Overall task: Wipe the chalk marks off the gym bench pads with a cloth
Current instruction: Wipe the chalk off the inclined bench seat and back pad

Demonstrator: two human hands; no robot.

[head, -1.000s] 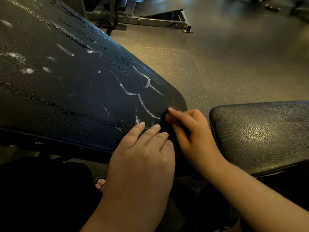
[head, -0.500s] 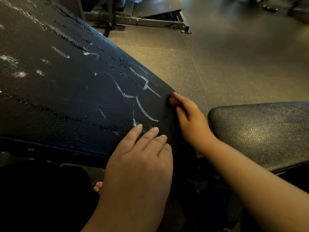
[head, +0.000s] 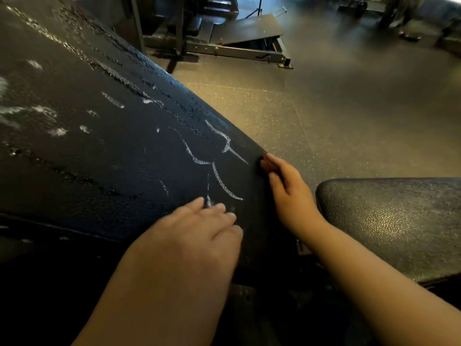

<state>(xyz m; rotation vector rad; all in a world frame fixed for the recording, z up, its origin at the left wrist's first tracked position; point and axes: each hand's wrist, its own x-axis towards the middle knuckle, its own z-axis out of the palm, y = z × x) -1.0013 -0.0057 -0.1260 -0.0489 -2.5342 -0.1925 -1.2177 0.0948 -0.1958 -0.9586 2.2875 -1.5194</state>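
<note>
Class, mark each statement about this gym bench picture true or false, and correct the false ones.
1. White chalk lines show on the sloping back pad. True.
2. The left hand lies on the back pad with its fingers roughly straight. True.
3. The right hand rests on the seat pad. False: it is at the back pad's end corner, and nothing touches the seat pad.
4. The two hands touch each other. False: a dark strip of the bench lies between them.
5. A metal frame stands on the floor beyond the bench. True.
</note>
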